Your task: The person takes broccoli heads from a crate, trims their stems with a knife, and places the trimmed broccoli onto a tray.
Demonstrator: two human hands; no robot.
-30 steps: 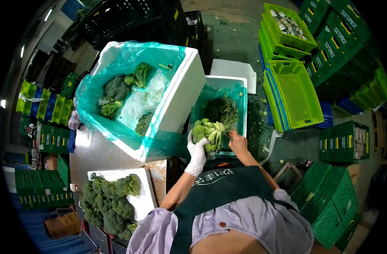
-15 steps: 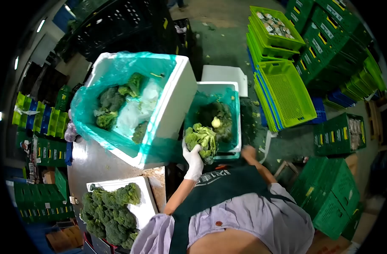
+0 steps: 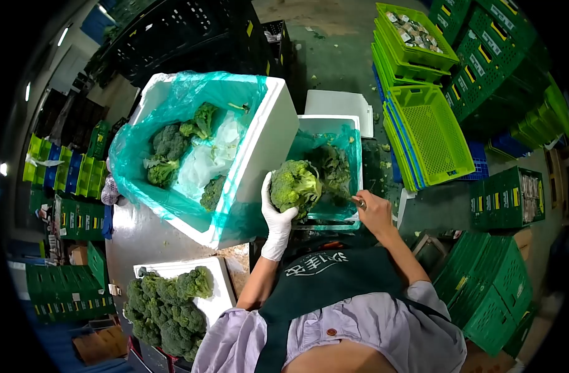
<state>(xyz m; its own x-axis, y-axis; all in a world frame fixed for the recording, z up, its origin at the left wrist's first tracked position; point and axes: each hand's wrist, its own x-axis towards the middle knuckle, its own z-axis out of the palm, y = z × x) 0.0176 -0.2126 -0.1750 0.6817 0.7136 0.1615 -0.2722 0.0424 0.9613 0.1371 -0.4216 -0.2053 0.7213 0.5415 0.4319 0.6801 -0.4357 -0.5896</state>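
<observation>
My left hand (image 3: 277, 219), in a white glove, is closed around a broccoli head (image 3: 295, 186) and holds it up at the near edge of a smaller foam box (image 3: 357, 163). Its florets face up and left, and stalks show on its right side. Bare, my right hand (image 3: 376, 212) grips what looks like a small knife (image 3: 359, 202) to the right of the broccoli; its blade is hard to make out. Dark green leaf trimmings (image 3: 335, 166) lie in the teal lining of the smaller box.
A large foam box (image 3: 269, 124) with teal film holds several broccoli heads (image 3: 170, 142) and an ice-like white pack (image 3: 203, 165). Trimmed broccoli (image 3: 166, 311) is piled on a white foam lid (image 3: 219, 292) at left. Lime crates (image 3: 430, 137) and green crates (image 3: 483, 280) stand at right.
The broccoli has been turned, so florets now show where cut stalks faced up. My right hand has come up beside it, with the tool in view. The pale stem piece is no longer visible.
</observation>
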